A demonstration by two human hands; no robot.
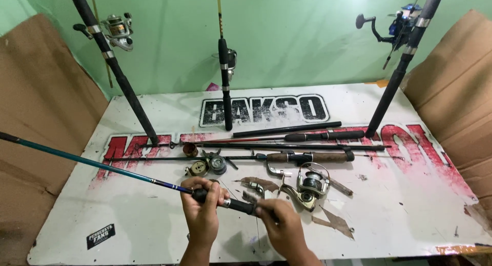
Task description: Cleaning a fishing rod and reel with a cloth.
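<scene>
A white signboard tabletop (128,230) with red and black lettering carries the gear, flanked by two brown cardboard sheets (36,132). Three fishing rods stand propped against the green wall, well beyond the fingers: a left rod (115,68), a middle rod (224,81) and a right rod (402,66), each with a reel mounted. Four more rod sections lie flat just past the fingertips, among them a cork-handled rod (312,156). A blue rod (92,164) slants in from the left edge, its black grip held in both hands. The left hand (203,209) is wrapped closed around the grip; the right hand (282,226) pinches its butt end. One silver spinning reel (308,186) sits loose just beyond the right fingers, and two small round reel parts (207,166) lie beyond the left fingers.
</scene>
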